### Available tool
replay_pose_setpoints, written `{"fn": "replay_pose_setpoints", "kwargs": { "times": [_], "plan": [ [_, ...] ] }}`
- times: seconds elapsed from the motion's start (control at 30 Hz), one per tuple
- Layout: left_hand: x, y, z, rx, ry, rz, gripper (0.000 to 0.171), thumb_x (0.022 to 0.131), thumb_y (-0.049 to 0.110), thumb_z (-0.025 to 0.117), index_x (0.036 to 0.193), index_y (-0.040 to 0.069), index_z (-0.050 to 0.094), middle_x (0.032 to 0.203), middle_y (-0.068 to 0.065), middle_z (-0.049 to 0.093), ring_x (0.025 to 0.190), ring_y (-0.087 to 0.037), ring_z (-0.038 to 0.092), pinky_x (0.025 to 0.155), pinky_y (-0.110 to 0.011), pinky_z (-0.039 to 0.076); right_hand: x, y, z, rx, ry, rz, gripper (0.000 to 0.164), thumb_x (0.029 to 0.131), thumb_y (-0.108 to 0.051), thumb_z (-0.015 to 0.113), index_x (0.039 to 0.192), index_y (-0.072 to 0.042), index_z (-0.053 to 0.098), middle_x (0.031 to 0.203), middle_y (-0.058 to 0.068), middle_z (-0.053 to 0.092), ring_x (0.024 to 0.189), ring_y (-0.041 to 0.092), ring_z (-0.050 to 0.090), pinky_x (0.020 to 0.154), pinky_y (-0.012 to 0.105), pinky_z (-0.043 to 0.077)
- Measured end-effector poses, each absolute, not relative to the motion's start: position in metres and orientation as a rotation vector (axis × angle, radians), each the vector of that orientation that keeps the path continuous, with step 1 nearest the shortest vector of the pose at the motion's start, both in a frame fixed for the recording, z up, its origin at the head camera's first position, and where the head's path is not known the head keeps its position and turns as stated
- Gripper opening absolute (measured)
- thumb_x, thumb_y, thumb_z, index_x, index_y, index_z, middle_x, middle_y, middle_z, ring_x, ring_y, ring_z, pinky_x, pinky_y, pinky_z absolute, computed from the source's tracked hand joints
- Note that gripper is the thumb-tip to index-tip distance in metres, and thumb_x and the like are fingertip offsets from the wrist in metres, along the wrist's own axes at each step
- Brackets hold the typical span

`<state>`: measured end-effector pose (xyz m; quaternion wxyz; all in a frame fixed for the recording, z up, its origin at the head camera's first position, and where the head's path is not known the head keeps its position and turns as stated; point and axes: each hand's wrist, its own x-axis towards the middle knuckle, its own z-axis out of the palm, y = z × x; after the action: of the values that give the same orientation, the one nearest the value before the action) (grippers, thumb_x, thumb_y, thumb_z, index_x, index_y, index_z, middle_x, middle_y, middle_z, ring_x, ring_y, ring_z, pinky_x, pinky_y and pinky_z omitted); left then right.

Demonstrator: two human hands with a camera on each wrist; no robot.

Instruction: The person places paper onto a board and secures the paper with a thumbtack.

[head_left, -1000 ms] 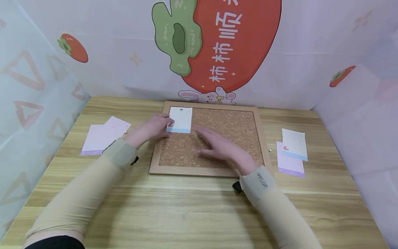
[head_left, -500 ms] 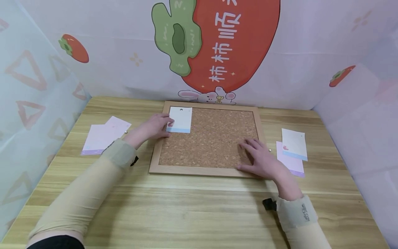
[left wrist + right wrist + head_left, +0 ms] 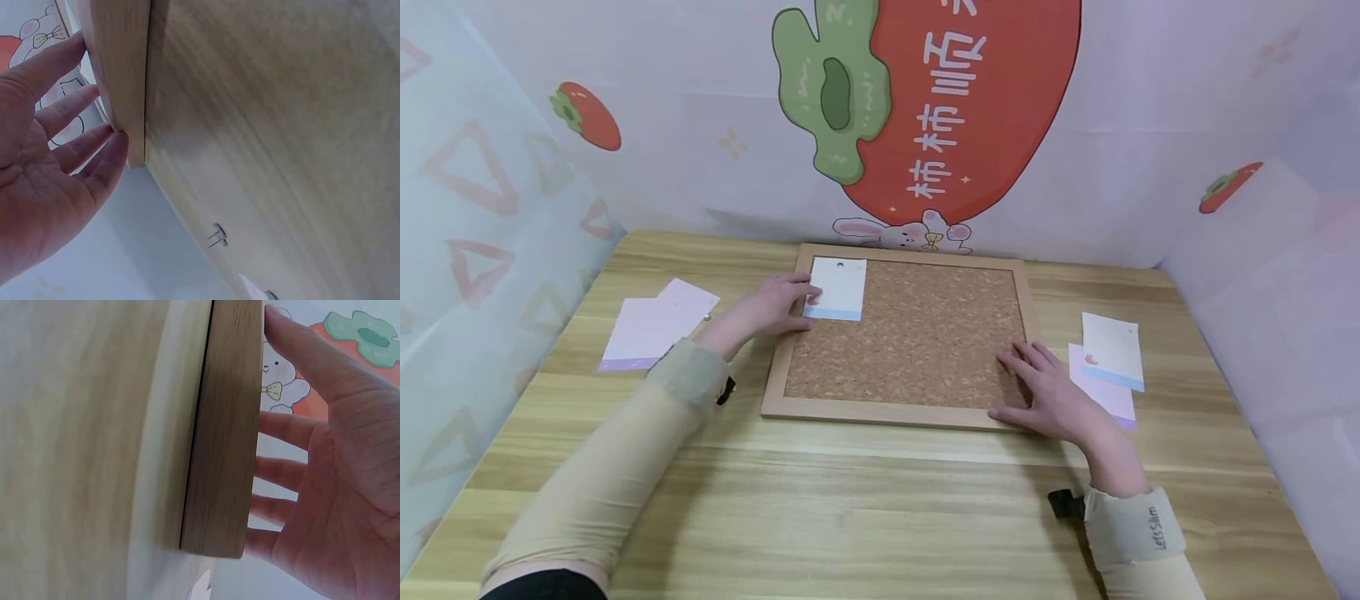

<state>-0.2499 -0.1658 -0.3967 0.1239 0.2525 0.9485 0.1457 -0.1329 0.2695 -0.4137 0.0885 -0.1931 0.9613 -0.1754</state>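
A wood-framed corkboard (image 3: pixel 917 350) lies flat on the table. On its upper left corner is a white note card (image 3: pixel 838 292) with a blue bottom strip and a small dark pin (image 3: pixel 840 265) at its top. My left hand (image 3: pixel 773 302) rests at the left side of the frame, its fingertips over the card's left edge; the left wrist view has these fingers (image 3: pixel 109 164) against the wooden side. My right hand (image 3: pixel 1054 397) lies spread over the lower right corner, thumb on the front rail. In the right wrist view, its straight fingers (image 3: pixel 281 472) reach over the frame (image 3: pixel 222 437).
Overlapping pale cards (image 3: pixel 658 321) lie left of the board, with a pushpin (image 3: pixel 707 317) beside them. To the right are a white card (image 3: pixel 1114 350) and a lilac-edged card (image 3: pixel 1101 398). A metal pushpin (image 3: pixel 218 235) stands in the left wrist view. A printed cloth (image 3: pixel 700 167) backs the table.
My right hand has moved right and toward me, from over the middle of the corkboard to its lower right corner. My left hand and the pinned card have stayed in place.
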Motion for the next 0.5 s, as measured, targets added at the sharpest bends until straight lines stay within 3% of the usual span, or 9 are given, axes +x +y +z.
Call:
{"fn": "replay_pose_setpoints", "kwargs": {
  "times": [0.2, 0.5],
  "plan": [
    [-0.248, -0.167, -0.399, 0.753, 2.784, 0.453, 0.054, 0.095, 0.024, 0.068, 0.140, -0.002, 0.053, 0.154, -0.030, 0.038, 0.142, -0.049, 0.037, 0.119, -0.058, 0.030, -0.132, 0.277, -0.411, -0.577, 2.817, -0.554, 0.083, 0.087, -0.046, 0.074, 0.150, -0.003, 0.042, 0.161, 0.027, 0.027, 0.148, 0.053, 0.018, 0.114, 0.071, 0.024],
    [-0.237, -0.181, -0.395, 0.668, 2.728, 0.703, 0.053, 0.097, 0.027, 0.066, 0.142, 0.003, 0.052, 0.156, -0.024, 0.039, 0.145, -0.043, 0.035, 0.120, -0.057, 0.028, -0.134, 0.280, -0.409, -0.584, 2.788, -0.591, 0.081, 0.088, -0.047, 0.074, 0.150, -0.004, 0.043, 0.162, 0.024, 0.026, 0.150, 0.051, 0.016, 0.115, 0.070, 0.023]
  ]
}}
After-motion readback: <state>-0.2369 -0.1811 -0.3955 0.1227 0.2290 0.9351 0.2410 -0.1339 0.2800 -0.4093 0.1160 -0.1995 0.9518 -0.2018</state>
